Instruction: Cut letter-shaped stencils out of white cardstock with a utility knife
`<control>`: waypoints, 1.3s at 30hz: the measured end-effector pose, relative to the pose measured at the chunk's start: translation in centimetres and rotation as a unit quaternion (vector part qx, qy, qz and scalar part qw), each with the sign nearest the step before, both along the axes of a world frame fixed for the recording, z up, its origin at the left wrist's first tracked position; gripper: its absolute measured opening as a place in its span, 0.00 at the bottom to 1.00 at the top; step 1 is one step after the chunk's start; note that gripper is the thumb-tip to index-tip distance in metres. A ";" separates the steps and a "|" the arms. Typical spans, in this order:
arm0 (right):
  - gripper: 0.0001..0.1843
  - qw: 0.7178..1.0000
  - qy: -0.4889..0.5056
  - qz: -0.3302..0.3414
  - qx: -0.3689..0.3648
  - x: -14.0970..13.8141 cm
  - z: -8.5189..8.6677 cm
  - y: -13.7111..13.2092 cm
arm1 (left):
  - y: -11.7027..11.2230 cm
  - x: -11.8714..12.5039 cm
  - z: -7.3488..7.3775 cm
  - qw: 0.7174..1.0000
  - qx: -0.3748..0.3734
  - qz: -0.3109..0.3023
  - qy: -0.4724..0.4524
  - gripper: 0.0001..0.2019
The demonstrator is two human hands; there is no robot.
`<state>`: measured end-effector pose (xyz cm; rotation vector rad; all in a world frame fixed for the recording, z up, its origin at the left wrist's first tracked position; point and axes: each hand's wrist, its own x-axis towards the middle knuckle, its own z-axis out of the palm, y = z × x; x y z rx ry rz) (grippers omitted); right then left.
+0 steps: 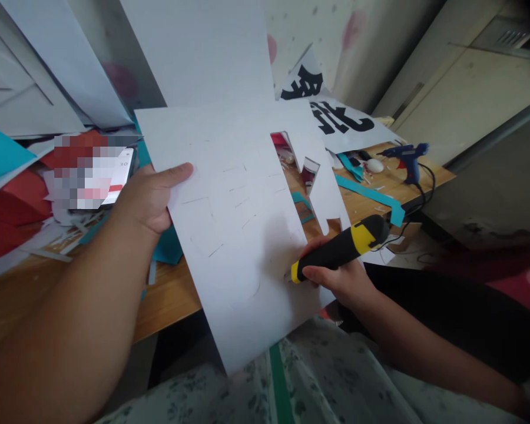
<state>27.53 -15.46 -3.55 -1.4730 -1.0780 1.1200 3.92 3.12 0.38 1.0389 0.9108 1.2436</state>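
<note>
A large white foam board [234, 235] with cut slits and a cut-out notch near its upper right is tilted over the table's front edge and my lap. My left hand [152, 197] grips the board's left edge, thumb on top. My right hand [335, 274] is closed round a black and yellow utility knife [342, 247], whose tip touches the board's right side.
A wooden table [172, 300] carries red and teal paper scraps, a phone [110, 179] at the left, teal strips and a blue glue gun [408, 156] at the right. White sheets with black lettering [340, 118] lean at the back. More white boards stand behind.
</note>
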 end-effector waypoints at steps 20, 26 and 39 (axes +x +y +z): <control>0.14 0.993 -0.083 -0.018 0.077 0.9 -0.7 0.5 | -1.4 0.4 -0.1 0.992 -0.007 -0.119 0.033 0.26; 0.15 0.994 0.022 -0.063 0.085 1.1 -2.3 0.2 | -1.6 0.2 0.3 0.988 0.010 -0.144 0.049 0.30; 0.16 0.982 -0.100 0.008 0.158 2.5 -1.4 0.7 | -1.2 0.1 0.2 0.986 0.032 -0.151 0.060 0.31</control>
